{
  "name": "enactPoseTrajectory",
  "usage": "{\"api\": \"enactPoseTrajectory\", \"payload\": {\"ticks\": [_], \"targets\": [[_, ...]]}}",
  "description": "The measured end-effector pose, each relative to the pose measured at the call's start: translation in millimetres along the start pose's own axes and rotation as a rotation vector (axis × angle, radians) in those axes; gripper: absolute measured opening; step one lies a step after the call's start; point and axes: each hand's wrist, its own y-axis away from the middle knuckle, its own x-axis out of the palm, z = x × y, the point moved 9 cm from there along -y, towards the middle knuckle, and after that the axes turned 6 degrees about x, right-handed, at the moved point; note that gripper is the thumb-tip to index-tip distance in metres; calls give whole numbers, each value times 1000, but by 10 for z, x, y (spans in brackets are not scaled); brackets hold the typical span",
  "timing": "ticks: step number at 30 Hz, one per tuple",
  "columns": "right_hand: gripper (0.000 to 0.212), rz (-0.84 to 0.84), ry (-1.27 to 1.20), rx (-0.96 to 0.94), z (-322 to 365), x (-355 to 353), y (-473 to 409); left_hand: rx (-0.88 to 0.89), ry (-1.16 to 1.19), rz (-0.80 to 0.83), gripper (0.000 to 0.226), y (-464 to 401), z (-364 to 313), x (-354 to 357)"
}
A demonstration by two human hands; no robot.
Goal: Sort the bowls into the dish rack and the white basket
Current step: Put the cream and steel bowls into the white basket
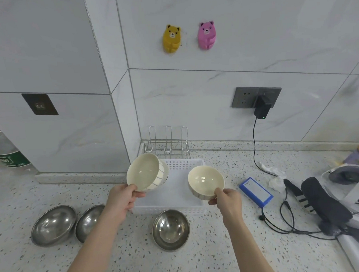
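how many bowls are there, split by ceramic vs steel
Cream ceramic bowls: 2, one pinched by the left hand at, one pinched by the right hand at, both held over the white basket.
Steel bowls: 3, on the counter at and.
Total: 5 bowls.
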Motion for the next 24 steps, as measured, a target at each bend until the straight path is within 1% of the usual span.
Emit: {"api": "enactPoseTrajectory", "payload": {"ticks": [3,10,12,15,16,19,20,24], "targets": [[20,14,38,1,27,231,-96,-12,8,-3,18,-62,-16,-4],[21,39,56,67,-50,675,-288,-19,-51,20,19,-244,-54,63],[18,28,75,69,-61,748,-322,-16,-71,26,18,-292,-60,101],[6,17,100,76,-70,817,-356,-15,-86,27,17,-336,-35,167],[4,13,111,86,-82,830,-382,-20,-86,29,16,-350,-19,192],[18,11,168,109,-128,869,-490,-33,-81,43,16,-394,22,248],[20,15,178,115,-141,887,-514,-36,-82,48,16,-410,28,263],[15,38,172,132,-173,986,-557,-50,-99,68,18,-460,64,311]]}}
